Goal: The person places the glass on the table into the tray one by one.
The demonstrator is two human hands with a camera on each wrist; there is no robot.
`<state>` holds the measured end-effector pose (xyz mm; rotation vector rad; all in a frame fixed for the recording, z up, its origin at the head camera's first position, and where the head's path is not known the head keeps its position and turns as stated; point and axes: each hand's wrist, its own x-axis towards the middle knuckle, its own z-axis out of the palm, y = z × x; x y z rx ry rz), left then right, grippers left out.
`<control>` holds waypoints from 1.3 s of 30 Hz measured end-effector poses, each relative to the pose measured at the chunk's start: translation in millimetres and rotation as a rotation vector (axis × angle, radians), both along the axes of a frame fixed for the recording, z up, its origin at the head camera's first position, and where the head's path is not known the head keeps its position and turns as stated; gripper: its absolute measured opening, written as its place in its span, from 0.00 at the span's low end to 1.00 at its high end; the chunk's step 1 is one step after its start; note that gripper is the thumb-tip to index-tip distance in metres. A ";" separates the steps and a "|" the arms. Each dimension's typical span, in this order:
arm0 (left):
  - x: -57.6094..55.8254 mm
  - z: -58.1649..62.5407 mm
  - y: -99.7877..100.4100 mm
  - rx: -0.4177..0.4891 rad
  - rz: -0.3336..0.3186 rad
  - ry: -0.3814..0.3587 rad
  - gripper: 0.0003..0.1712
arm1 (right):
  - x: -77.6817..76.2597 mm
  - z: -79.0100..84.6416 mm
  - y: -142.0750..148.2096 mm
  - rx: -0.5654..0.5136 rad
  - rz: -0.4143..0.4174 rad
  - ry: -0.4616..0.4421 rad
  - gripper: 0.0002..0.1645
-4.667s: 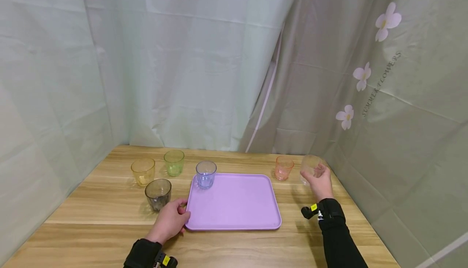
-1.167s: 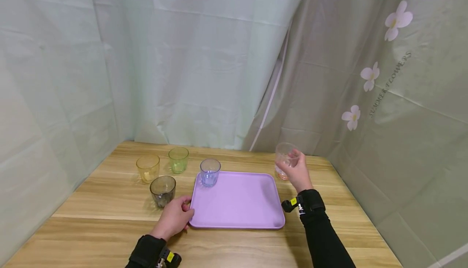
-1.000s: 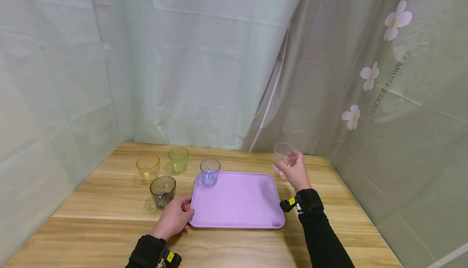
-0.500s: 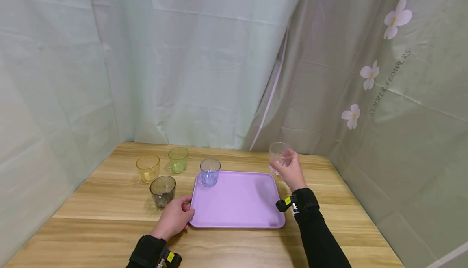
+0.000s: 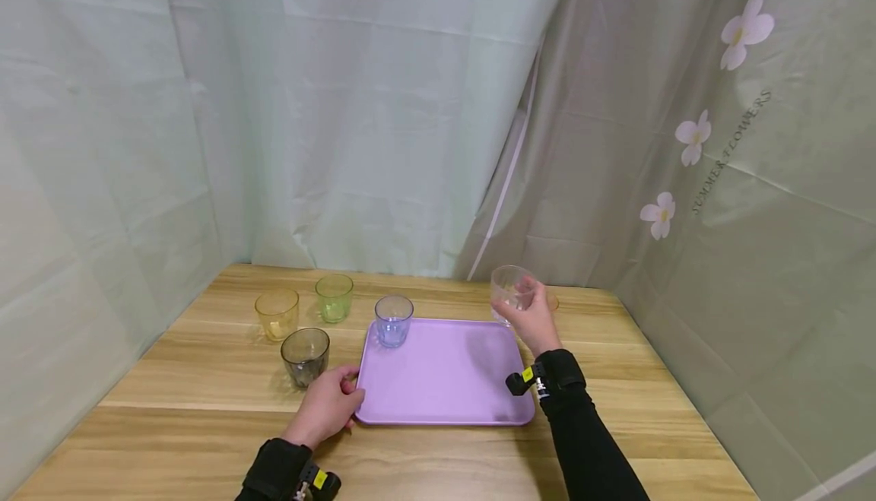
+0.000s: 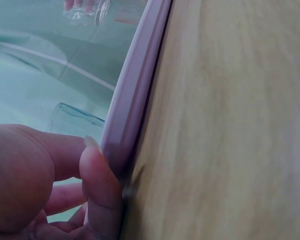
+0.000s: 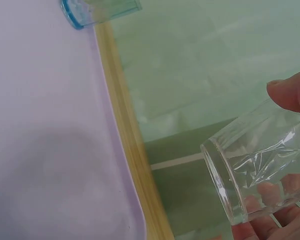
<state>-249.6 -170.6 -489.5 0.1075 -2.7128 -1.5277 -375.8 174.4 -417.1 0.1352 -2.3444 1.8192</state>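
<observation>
My right hand (image 5: 535, 324) holds a clear drinking glass (image 5: 507, 282) upright by its side, near the far right corner of the purple tray (image 5: 445, 379). In the right wrist view the fingers curl round the clear glass (image 7: 265, 155), which is apart from the tray. My left hand (image 5: 325, 406) pinches the tray's left edge near the front corner; in the left wrist view, thumb and fingers meet at the rim (image 6: 132, 100). A blue glass (image 5: 393, 324) stands on the tray's far left corner. The orange glass (image 5: 553, 302) is mostly hidden behind my right hand.
Left of the tray, a grey glass (image 5: 304, 360), a yellow glass (image 5: 277, 317) and a green glass (image 5: 334, 302) stand on the wooden table (image 5: 171, 410). The grey glass is close to my left hand. Curtains (image 5: 383, 144) hang behind the table and along its sides.
My right hand has carried the clear glass from the table's far right leftward, past the orange glass, to the tray's far right corner. The left hand keeps its place on the tray.
</observation>
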 end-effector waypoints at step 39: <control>1.6 2.2 0.5 -0.015 -0.001 0.017 0.29 | -3.3 -23.5 -32.3 0.014 0.058 -0.023 0.56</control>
